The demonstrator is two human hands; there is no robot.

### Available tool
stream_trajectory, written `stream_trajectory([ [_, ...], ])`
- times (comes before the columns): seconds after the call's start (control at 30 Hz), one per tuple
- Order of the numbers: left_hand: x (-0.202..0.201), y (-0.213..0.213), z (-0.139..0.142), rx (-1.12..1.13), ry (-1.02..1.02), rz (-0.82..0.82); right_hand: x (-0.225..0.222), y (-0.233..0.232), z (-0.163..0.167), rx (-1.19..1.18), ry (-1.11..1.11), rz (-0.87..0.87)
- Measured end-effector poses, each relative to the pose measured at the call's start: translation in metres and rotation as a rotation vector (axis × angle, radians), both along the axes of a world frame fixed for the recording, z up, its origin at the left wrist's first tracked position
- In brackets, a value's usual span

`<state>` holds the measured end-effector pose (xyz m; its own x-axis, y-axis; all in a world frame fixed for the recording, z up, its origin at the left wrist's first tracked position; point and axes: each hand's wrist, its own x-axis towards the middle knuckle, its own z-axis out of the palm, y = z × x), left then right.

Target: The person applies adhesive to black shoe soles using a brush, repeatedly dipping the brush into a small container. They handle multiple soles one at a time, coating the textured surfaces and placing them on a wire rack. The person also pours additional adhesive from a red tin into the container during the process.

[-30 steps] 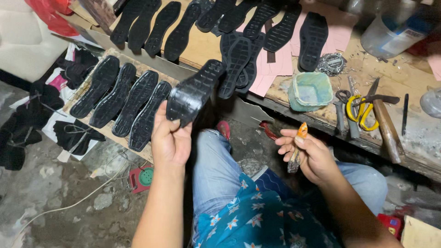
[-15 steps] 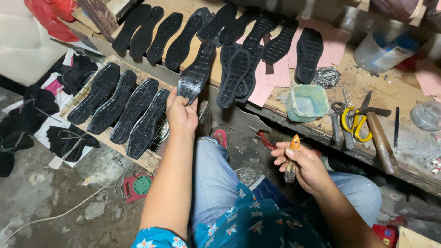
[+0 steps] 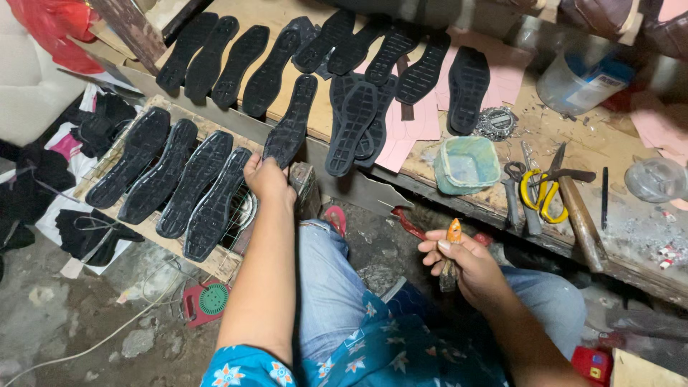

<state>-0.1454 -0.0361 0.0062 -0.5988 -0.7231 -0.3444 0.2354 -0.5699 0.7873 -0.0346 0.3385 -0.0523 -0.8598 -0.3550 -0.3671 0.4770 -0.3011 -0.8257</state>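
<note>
Since the earlier frame, left hand point(image 3: 266, 178) has carried the black sole point(image 3: 290, 122) fwd to the bench point(image 3: 423, 154), fingers pinching its heel end. Right hand point(image 3: 459, 261) is closed round an orange-handled brush point(image 3: 452, 240). Risk: sole overhangs the edge w/ neighbours point(image 3: 351, 129) crowding, so it may slip off.

Soles point(image 3: 179, 179) on rack left; bench point(image 3: 631, 244) right w/ tub point(image 3: 466, 163), scissors point(image 3: 541, 193) right of tub.

Left hand point(image 3: 266, 177) reaches forward, arm outstretched; right hand point(image 3: 462, 261) curled closed near lap.
</note>
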Motion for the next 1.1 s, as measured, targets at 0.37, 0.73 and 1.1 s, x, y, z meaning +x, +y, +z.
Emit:
stream_trajectory([
  [0.37, 0.028, 0.005, -0.040, -0.362, 0.060, 0.133, 0.000, 0.000, -0.007, -0.034, 0.060, 0.007],
  [0.73, 0.002, 0.081, -0.006, -0.136, -0.278, -0.558, -0.008, 0.015, 0.056, 0.123, 0.322, -0.152],
  [1.1, -0.017, 0.069, -0.013, 0.156, -0.120, -0.657, 0.007, 0.008, 0.042, 0.304, 0.242, -0.063],
])
